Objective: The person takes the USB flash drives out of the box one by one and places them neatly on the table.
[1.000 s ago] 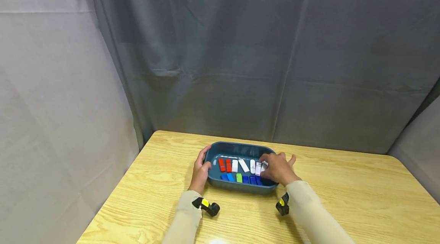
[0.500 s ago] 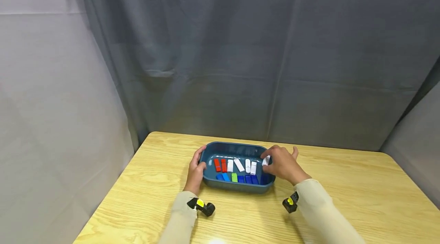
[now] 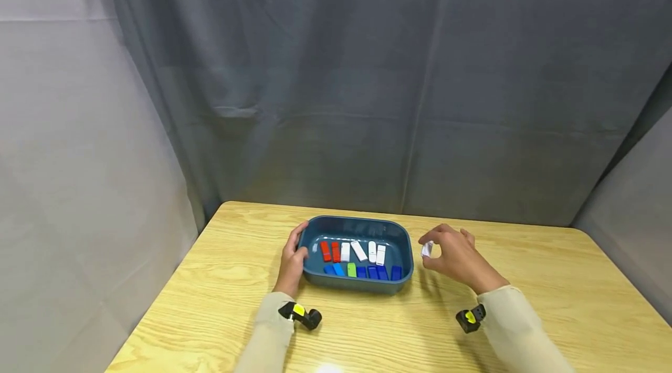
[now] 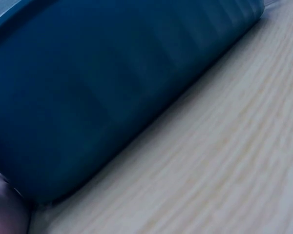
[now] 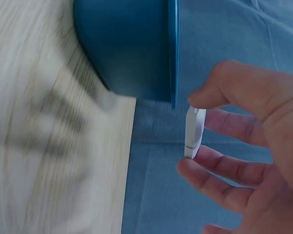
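Curtain (image 3: 294,98) in dark grey hangs in creases behind a pale wood-grained worktop (image 3: 556,291), on which stands a dark teal oblong tray (image 3: 349,283) with rounded corners. The left hand (image 3: 290,262) grips the tray's left end, its thumb over the rim. The right hand (image 3: 457,253) is what has changed: a second ago it reached down inside the tray's right end, and now it is outside, past the right rim, with one white stick (image 5: 194,131) pinched between thumb and fingers. I take that to mean the piece has been picked out cleanly, since it is apart from the tray and held above the worktop, and the rest lie in two loose rows. The far row has two red sticks (image 3: 326,251), then four white sticks (image 3: 359,251), one of them leaning; the near row has two light blue sticks (image 3: 338,269), a green stick (image 3: 352,269) and four dark blue sticks (image 3: 396,273), the last of these uncovered by the hand's leaving. The held piece looks like a capped USB drive: slim, smooth and glossy, slightly bevelled, with a fine seam near one end. Any lettering is too small to read.
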The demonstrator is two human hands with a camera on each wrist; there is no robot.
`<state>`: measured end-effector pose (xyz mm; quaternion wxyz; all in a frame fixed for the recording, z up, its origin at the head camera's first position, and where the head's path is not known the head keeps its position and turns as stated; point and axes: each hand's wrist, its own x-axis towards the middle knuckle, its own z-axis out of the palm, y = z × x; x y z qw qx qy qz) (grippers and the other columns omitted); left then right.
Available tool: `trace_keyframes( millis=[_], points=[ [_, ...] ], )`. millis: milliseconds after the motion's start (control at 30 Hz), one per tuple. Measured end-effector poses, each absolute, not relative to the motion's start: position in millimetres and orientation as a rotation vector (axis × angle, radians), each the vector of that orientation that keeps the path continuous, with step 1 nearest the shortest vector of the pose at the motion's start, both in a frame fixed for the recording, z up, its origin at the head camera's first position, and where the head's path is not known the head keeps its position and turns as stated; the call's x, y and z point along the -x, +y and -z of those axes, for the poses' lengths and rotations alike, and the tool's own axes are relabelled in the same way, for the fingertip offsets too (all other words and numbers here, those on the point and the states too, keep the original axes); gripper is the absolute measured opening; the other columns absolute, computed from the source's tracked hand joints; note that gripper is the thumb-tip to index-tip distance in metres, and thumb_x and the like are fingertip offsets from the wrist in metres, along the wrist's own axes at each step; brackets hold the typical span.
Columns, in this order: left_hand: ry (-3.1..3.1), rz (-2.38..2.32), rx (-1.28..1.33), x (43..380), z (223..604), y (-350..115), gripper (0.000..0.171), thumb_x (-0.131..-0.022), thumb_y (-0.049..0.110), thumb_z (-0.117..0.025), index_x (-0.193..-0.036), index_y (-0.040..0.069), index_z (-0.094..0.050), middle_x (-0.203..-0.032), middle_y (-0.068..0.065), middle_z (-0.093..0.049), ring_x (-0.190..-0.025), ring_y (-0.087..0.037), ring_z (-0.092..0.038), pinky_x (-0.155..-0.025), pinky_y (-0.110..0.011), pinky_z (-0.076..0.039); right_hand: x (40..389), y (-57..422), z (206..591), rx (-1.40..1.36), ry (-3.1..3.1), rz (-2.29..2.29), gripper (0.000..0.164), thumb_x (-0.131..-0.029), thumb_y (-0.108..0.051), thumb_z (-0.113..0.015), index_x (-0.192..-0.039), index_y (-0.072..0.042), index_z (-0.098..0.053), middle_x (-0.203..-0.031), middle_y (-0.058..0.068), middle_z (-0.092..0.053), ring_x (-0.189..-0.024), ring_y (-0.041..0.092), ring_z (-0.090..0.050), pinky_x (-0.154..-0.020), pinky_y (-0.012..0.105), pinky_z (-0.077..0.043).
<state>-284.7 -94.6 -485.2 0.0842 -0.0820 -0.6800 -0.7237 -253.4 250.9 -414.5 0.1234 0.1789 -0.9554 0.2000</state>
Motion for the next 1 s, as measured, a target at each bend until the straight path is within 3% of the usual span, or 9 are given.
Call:
trace_keyframes(
  millis=[133, 233, 567, 1000],
  points=[
    [-2.031, 2.161, 0.238, 283.9, 486.2, -98.1, 0.07, -0.074, -0.014, -0.042, -0.143, 0.001, -0.043, -0.148, -0.018, -0.04, -0.133, -0.036, -0.036, -0.098, -0.038, -0.028, 247.4, 258.5, 419.9, -0.527, -2.821, -0.643, 0.023, -0.074, -0.01, -0.07, -0.097, -0.008, -0.072, -0.105, 0.012, -0.06, -0.087, 0.026, -0.062, -0.078, 0.047, -0.045],
    [-2.019, 2.171, 0.241, 283.8, 487.2, -100.5, 0.07, -0.074, -0.014, -0.042, -0.142, 0.002, -0.043, -0.148, -0.017, -0.04, -0.133, -0.036, -0.036, -0.098, -0.039, -0.028, 244.7, 262.2, 425.1, -0.546, -2.826, -0.684, 0.023, -0.075, -0.006, -0.069, -0.098, -0.005, -0.071, -0.103, 0.013, -0.058, -0.084, 0.025, -0.064, -0.07, 0.039, -0.05],
    [-2.01, 2.172, 0.248, 283.3, 488.9, -108.7, 0.072, -0.071, -0.014, -0.04, -0.142, 0.0, -0.043, -0.149, -0.016, -0.04, -0.134, -0.035, -0.035, -0.096, -0.034, -0.028, 238.9, 270.5, 445.7, -0.478, -2.849, -0.744, 0.029, -0.075, -0.006, -0.074, -0.102, 0.003, -0.069, -0.104, 0.018, -0.057, -0.083, 0.024, -0.062, -0.07, 0.038, -0.05],
    [-2.022, 2.166, 0.267, 278.4, 489.9, -125.7, 0.072, -0.073, -0.015, -0.04, -0.143, 0.001, -0.041, -0.149, -0.017, -0.04, -0.131, -0.036, -0.038, -0.096, -0.035, -0.029, 230.0, 274.6, 467.6, -0.397, -2.883, -0.779, 0.028, -0.077, -0.01, -0.078, -0.103, -0.001, -0.07, -0.103, 0.013, -0.056, -0.077, 0.017, -0.054, -0.064, 0.031, -0.047]
  ],
)
